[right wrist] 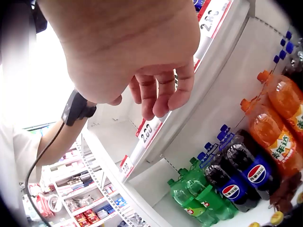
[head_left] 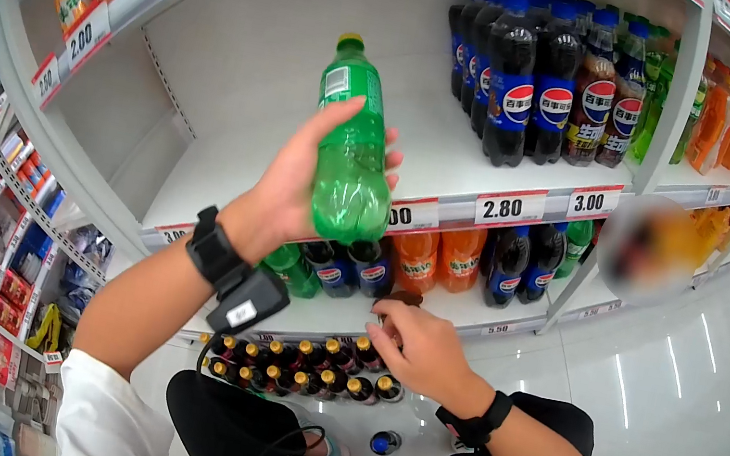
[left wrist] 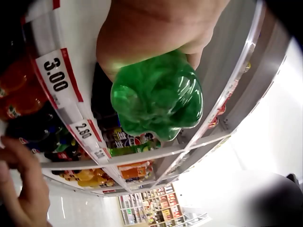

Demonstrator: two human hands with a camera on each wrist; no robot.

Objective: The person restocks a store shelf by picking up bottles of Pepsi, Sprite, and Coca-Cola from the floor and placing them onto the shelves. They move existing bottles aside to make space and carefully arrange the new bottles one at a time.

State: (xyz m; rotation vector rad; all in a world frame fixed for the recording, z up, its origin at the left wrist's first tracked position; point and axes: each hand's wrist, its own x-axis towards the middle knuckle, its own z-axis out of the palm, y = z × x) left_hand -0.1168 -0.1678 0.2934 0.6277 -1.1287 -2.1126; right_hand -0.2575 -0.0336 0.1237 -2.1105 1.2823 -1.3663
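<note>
In the head view my left hand grips a green bottle with a yellow cap, held upright with a slight tilt in front of the upper shelf. The left wrist view shows the base of that green bottle under my left hand. My right hand hangs below the shelf edge with its fingers loosely bent and nothing in them. In the right wrist view the right hand hangs in front of the price labels, fingers loosely curled.
Dark cola bottles with blue caps stand at the upper shelf's right. Below are orange bottles and large cola bottles. Yellow-capped bottles fill the floor before my legs, and a blue-capped bottle stands between my feet.
</note>
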